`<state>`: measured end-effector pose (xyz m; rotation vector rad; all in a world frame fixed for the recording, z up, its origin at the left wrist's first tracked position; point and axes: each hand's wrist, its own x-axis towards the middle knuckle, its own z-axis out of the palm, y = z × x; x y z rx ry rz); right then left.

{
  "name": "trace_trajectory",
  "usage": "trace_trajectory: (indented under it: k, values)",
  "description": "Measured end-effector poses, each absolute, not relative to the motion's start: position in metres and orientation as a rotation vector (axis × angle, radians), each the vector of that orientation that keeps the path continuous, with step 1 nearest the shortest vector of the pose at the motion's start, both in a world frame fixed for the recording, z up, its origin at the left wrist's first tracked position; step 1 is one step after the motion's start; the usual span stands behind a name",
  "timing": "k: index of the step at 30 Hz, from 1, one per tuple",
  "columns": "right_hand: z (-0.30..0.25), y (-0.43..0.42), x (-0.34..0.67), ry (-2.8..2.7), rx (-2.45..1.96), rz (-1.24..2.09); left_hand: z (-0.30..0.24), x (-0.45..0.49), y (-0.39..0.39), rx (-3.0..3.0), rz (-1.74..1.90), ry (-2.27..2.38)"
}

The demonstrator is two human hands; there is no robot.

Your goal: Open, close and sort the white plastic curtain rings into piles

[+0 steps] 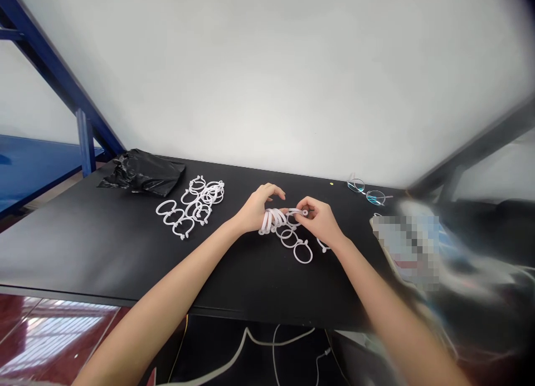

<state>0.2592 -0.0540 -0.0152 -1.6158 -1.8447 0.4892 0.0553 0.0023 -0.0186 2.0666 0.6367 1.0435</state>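
Several white rings, which look like plastic curtain rings with small knobbed ends, hang in a row (273,221) on a finger of my left hand (256,210). Its thumb and other fingers are raised and curved above them. Just to the right, my right hand (320,221) pinches one more white ring (297,211) close to that row. On the black tabletop below the hands lie a few loose rings (303,252), and another ring (323,245) is partly hidden by my right wrist. A larger spread of the same rings (193,210) lies left of my left hand.
A crumpled black plastic bag (144,171) lies at the back left. Eyeglasses (366,192) rest near the wall at the back right. A blurred, partly pixelated phone-like object (405,252) is by my right forearm. Cables (246,341) run below the table's front edge (267,318).
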Motion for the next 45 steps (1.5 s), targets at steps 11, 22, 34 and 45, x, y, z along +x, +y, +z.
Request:
trace_trajectory:
  k: [11,22,34,45]
  values:
    - [-0.012,-0.066,0.252,-1.608,-1.171,0.758,-0.01,0.062,-0.012,1.632,0.684,0.446]
    - [-0.012,-0.07,0.25,-1.531,-1.071,0.905,-0.013,0.062,-0.012,1.557,0.75,0.452]
    - [-0.003,-0.077,0.246,-1.58,-1.134,0.829,0.001,0.065,-0.026,2.061,1.121,0.549]
    - [-0.001,-0.074,0.251,-1.54,-1.353,1.412,-0.012,0.061,-0.021,2.755,1.381,0.43]
